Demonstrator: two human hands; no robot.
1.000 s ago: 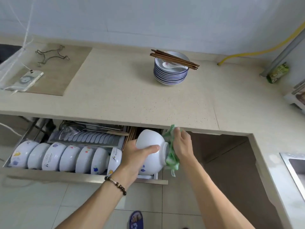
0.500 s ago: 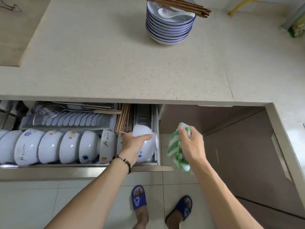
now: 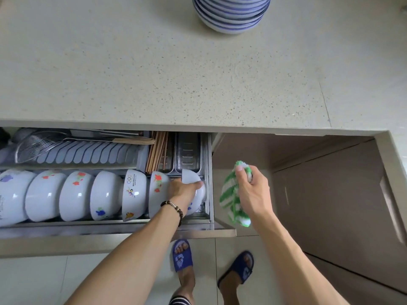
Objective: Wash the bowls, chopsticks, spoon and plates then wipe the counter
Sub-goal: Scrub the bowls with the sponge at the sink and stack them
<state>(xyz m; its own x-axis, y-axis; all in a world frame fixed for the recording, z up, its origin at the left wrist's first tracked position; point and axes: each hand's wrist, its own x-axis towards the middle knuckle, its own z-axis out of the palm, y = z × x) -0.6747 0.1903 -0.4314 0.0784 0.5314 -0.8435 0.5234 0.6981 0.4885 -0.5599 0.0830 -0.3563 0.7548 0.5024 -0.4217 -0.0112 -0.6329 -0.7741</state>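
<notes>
Nearest: two feet in blue slippers (image 3: 181, 256) on the tile floor, under the pulled-out drawer (image 3: 114, 230).

Left hand (image 3: 184, 191) is down in the drawer's right end, fingers curled over the rim of a white bowl (image 3: 199, 194) standing on edge, last in line, hard against the drawer's right wall. Beaded bracelet (image 3: 175, 209) on that wrist.

Right hand (image 3: 253, 192) is out past the drawer's right side, clenched around a green-and-white striped cloth (image 3: 231, 199); cloth hangs below the fist, touching nothing else.

Drawer front rack: row of bowls (image 3: 77, 197) on edge, nested side by side from the left edge across to the held one. White, small colored prints; one carries a ring logo with lettering.

Behind the bowls: grey slotted plate rack (image 3: 88, 153), slots unfilled, a wire mesh skimmer (image 3: 37, 145) lying across it, its wooden handle pointing right. Right of that, a bundle of brown chopsticks (image 3: 157, 150) in a narrow compartment, then a steel tray (image 3: 187, 150).

Farther: speckled counter (image 3: 154, 73) overhanging the drawer. At its far edge, a stack of blue-rimmed plates (image 3: 231, 14), top cut off by the frame.
</notes>
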